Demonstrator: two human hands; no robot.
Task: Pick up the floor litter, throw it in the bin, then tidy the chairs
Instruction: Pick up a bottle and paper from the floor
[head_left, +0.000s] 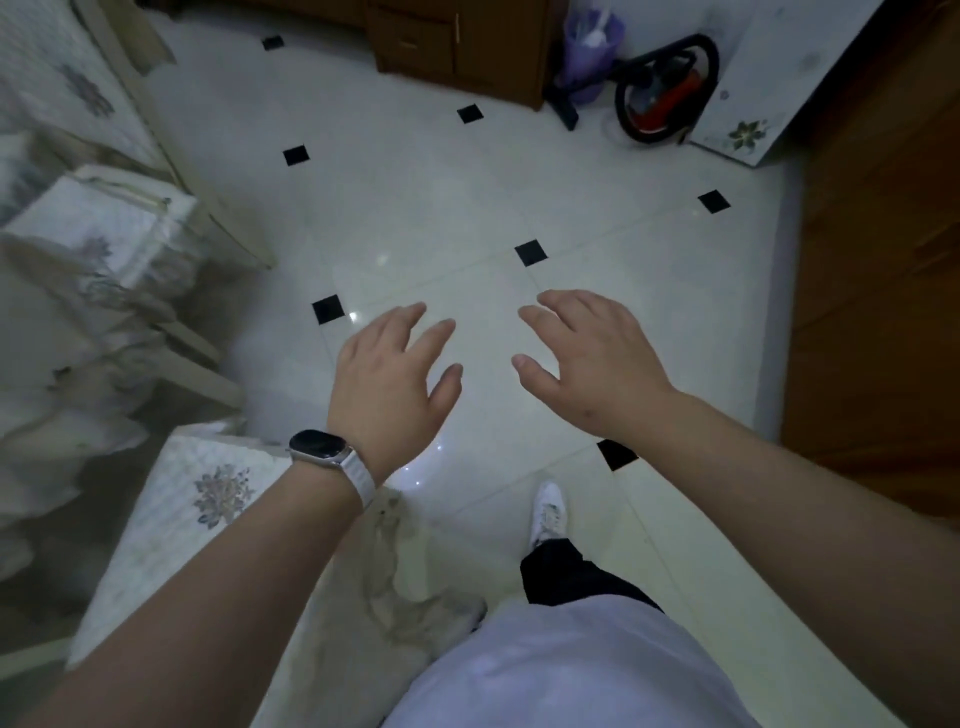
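My left hand (389, 374), with a watch on its wrist, and my right hand (592, 358) hover side by side over the white tiled floor (467, 208); both have spread fingers and hold nothing. A purple bin (592, 52) with white litter inside stands far ahead by the wooden cabinet. Chairs with pale flowered covers line the left: one (104, 244) at mid left and one (208, 499) just under my left forearm. I see no litter on the floor in view.
A brown wooden cabinet (457, 47) stands at the top. A red and black appliance (665, 93) sits beside the bin. A white flowered panel (753, 88) and wooden wall (883, 260) bound the right. My white shoe (548, 512) is below my hands.
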